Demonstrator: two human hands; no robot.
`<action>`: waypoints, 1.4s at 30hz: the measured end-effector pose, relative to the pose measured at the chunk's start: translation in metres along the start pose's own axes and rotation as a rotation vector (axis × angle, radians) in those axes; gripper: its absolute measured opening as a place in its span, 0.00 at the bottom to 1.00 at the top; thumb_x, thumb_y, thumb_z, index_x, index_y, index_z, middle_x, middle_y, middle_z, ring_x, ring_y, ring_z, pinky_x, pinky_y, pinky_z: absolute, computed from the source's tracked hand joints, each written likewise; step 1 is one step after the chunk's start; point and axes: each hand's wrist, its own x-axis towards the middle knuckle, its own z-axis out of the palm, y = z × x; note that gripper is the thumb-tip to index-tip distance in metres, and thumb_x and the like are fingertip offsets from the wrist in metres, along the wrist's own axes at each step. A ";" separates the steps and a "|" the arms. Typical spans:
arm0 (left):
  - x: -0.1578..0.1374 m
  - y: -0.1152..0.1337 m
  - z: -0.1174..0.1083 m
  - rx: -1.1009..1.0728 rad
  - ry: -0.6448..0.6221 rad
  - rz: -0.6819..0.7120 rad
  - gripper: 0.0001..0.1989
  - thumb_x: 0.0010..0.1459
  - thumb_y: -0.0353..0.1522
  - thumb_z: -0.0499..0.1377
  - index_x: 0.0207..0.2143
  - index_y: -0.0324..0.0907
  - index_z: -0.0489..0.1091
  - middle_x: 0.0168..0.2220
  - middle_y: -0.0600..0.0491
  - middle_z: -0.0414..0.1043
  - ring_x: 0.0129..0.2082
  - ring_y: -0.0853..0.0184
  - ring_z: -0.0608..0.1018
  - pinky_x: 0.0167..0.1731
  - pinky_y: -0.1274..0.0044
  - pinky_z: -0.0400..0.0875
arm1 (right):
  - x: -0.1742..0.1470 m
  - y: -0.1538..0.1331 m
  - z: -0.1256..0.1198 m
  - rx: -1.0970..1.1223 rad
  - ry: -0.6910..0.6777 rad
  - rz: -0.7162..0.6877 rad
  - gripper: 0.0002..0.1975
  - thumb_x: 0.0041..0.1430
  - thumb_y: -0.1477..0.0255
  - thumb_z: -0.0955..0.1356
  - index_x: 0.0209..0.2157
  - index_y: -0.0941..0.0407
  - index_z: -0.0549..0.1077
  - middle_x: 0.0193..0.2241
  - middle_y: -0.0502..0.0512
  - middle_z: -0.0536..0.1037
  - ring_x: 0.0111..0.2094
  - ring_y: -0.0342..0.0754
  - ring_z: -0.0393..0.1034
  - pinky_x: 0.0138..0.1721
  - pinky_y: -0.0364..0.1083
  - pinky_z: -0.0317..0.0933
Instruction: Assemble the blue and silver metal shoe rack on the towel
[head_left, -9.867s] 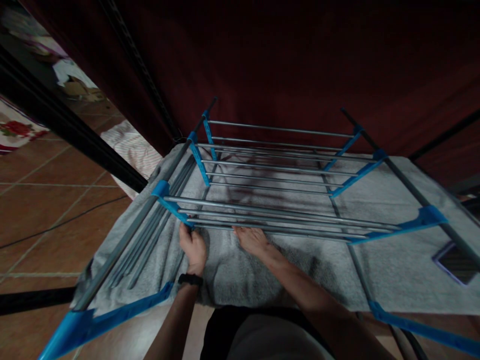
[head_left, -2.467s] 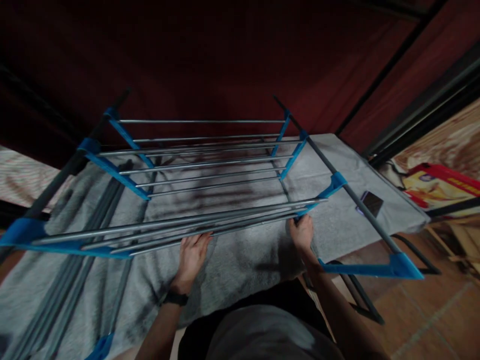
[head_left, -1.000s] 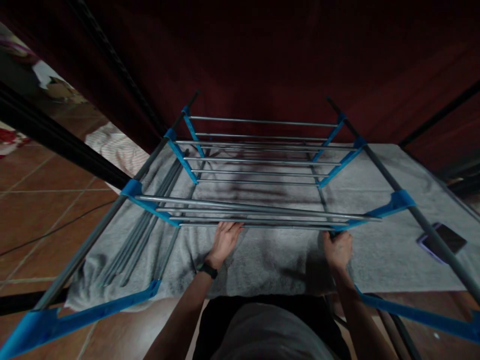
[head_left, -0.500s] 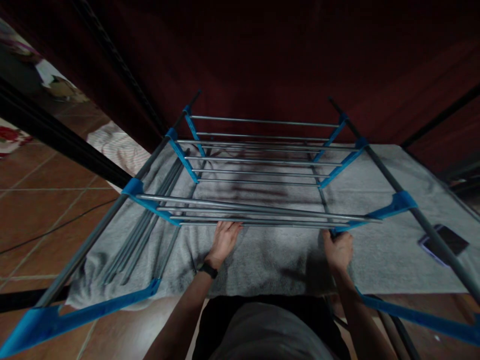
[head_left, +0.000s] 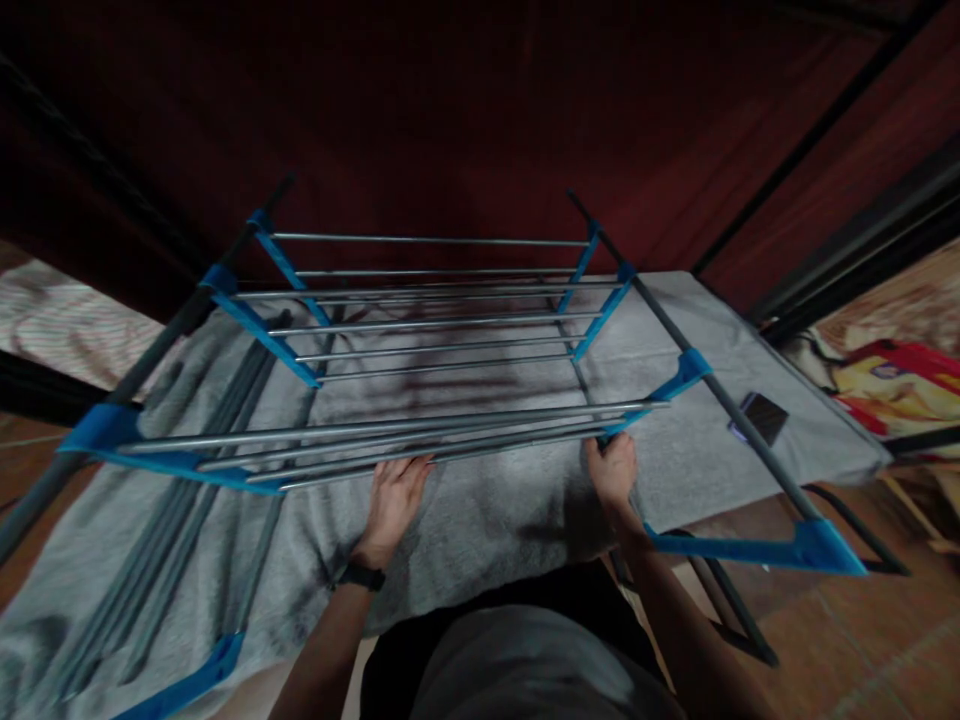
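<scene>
A rack of grey metal tubes and blue plastic brackets stands before me. My left hand, with a dark band at its wrist, has its fingers at the lowest near metal rod, closed on it; the fingertips are partly hidden. My right hand is closed around the lower end of the right blue bracket, where it meets a lower tube. One rod's end sticks out past this bracket. The left blue bracket carries the other ends of the near rods.
Several loose grey tubes lie at the left on a grey cloth. A phone rests at the right. Behind the rack hangs a dark red curtain. A red and yellow package is at the far right.
My view has swung to the right, so the rack appears further left and the red and yellow package shows. Both hands keep their places on the rack.
</scene>
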 end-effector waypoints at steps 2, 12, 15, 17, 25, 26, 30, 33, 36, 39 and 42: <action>0.000 -0.005 0.003 0.010 0.024 0.017 0.19 0.72 0.42 0.49 0.51 0.48 0.77 0.45 0.49 0.82 0.47 0.55 0.79 0.48 0.62 0.69 | 0.000 0.000 0.002 0.005 0.018 -0.003 0.13 0.61 0.58 0.62 0.40 0.53 0.62 0.45 0.74 0.76 0.52 0.68 0.71 0.52 0.66 0.65; 0.001 -0.010 0.004 0.002 0.031 0.050 0.19 0.72 0.42 0.50 0.51 0.47 0.78 0.46 0.49 0.82 0.48 0.56 0.80 0.50 0.64 0.70 | 0.001 -0.002 0.001 -0.025 0.012 0.006 0.12 0.61 0.60 0.63 0.40 0.53 0.63 0.44 0.70 0.76 0.51 0.66 0.71 0.52 0.63 0.65; 0.001 -0.011 0.004 -0.002 0.027 0.072 0.19 0.72 0.42 0.50 0.52 0.47 0.77 0.46 0.49 0.82 0.47 0.57 0.80 0.49 0.64 0.70 | 0.001 -0.004 0.000 -0.016 0.001 0.018 0.12 0.61 0.61 0.63 0.41 0.54 0.63 0.45 0.71 0.76 0.51 0.66 0.71 0.52 0.63 0.65; 0.001 -0.012 0.005 0.003 0.038 0.076 0.18 0.72 0.42 0.50 0.51 0.47 0.78 0.46 0.49 0.82 0.47 0.57 0.80 0.48 0.64 0.70 | 0.001 -0.005 -0.001 -0.016 0.004 0.019 0.12 0.61 0.61 0.63 0.41 0.54 0.63 0.45 0.72 0.76 0.51 0.67 0.71 0.52 0.64 0.65; 0.001 -0.009 0.005 0.038 0.034 0.045 0.19 0.72 0.42 0.49 0.50 0.47 0.78 0.44 0.49 0.83 0.46 0.56 0.80 0.47 0.64 0.69 | 0.000 -0.001 0.002 -0.055 0.012 -0.014 0.13 0.63 0.61 0.63 0.43 0.55 0.64 0.45 0.72 0.75 0.52 0.66 0.70 0.54 0.64 0.64; 0.001 -0.009 0.004 0.039 0.027 0.046 0.19 0.72 0.42 0.49 0.50 0.47 0.78 0.44 0.49 0.83 0.46 0.56 0.80 0.48 0.64 0.69 | 0.000 -0.001 0.002 -0.050 0.016 -0.020 0.12 0.63 0.61 0.63 0.43 0.54 0.64 0.45 0.72 0.75 0.52 0.66 0.70 0.54 0.64 0.64; 0.001 -0.009 0.003 0.022 0.021 0.044 0.20 0.72 0.43 0.49 0.51 0.47 0.78 0.45 0.49 0.83 0.46 0.56 0.80 0.48 0.64 0.69 | -0.002 -0.001 0.002 -0.026 0.035 -0.026 0.12 0.64 0.61 0.62 0.43 0.54 0.64 0.44 0.69 0.76 0.51 0.65 0.71 0.53 0.63 0.65; 0.001 -0.009 0.003 0.017 0.024 0.031 0.20 0.72 0.43 0.50 0.50 0.48 0.79 0.45 0.49 0.83 0.47 0.55 0.80 0.48 0.64 0.69 | -0.002 -0.003 0.000 -0.041 0.027 -0.024 0.13 0.63 0.60 0.63 0.43 0.55 0.64 0.44 0.71 0.75 0.51 0.66 0.71 0.53 0.63 0.65; 0.001 -0.008 0.004 0.024 0.029 0.028 0.20 0.71 0.44 0.50 0.50 0.48 0.79 0.44 0.49 0.83 0.47 0.55 0.80 0.48 0.64 0.69 | -0.001 -0.004 -0.001 -0.066 -0.012 -0.011 0.15 0.63 0.61 0.63 0.44 0.57 0.65 0.45 0.74 0.75 0.53 0.69 0.71 0.53 0.64 0.64; 0.002 -0.008 0.005 0.037 0.042 0.038 0.19 0.71 0.43 0.51 0.49 0.47 0.79 0.44 0.48 0.83 0.46 0.55 0.80 0.48 0.64 0.69 | 0.000 -0.005 -0.002 -0.073 -0.034 0.005 0.15 0.63 0.61 0.63 0.45 0.57 0.65 0.46 0.74 0.75 0.54 0.69 0.70 0.52 0.64 0.64; 0.002 -0.009 0.006 0.048 0.052 0.044 0.19 0.71 0.43 0.51 0.49 0.46 0.79 0.43 0.48 0.83 0.45 0.56 0.80 0.47 0.65 0.69 | 0.000 -0.004 -0.001 -0.079 -0.024 0.001 0.15 0.62 0.61 0.63 0.45 0.57 0.65 0.47 0.76 0.75 0.54 0.70 0.71 0.52 0.64 0.64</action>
